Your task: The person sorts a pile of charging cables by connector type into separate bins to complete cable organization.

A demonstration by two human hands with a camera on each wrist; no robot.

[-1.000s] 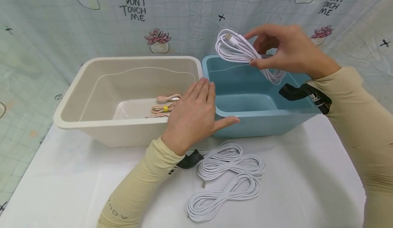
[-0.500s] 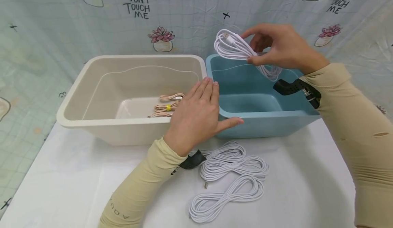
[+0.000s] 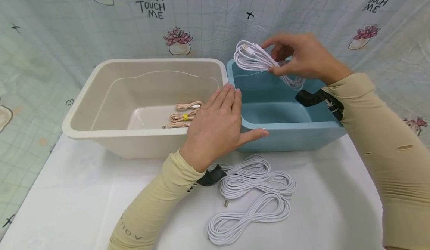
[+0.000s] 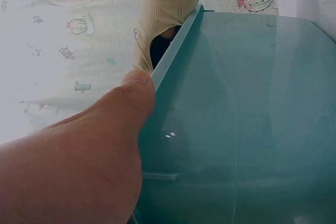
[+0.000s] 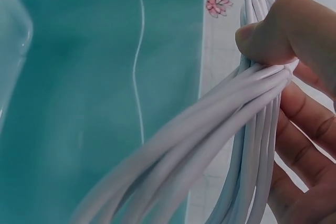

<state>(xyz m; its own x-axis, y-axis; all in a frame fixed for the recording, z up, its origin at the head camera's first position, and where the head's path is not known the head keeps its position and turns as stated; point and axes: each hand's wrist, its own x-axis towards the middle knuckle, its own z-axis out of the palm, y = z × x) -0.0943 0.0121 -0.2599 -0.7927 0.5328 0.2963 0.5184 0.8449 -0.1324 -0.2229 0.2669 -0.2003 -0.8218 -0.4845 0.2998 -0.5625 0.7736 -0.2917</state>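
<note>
My right hand (image 3: 304, 57) pinches a coiled white USB cable (image 3: 253, 56) at its middle, above the far rim of the blue bin (image 3: 292, 138). In the right wrist view the thumb (image 5: 262, 40) presses on the bundled strands, with the fingers behind them. My left hand (image 3: 218, 126) lies flat with straight fingers across the adjoining rims of the beige bin (image 3: 134, 145) and the blue bin, thumb out over the blue bin's front. Beige cables (image 3: 184, 116), one with a yellow tie, lie in the beige bin, partly hidden by the left hand.
Several coiled white cables (image 3: 256, 184) lie on the white tabletop (image 3: 84, 197) in front of the bins, partly behind the left wrist's black strap (image 3: 211, 176). A printed curtain (image 3: 208, 18) hangs close behind both bins.
My right hand, still holding the white cable, has shifted slightly left and ends a little lower toward the blue bin. The left hand stays on the rims while the head view shifts slightly.
</note>
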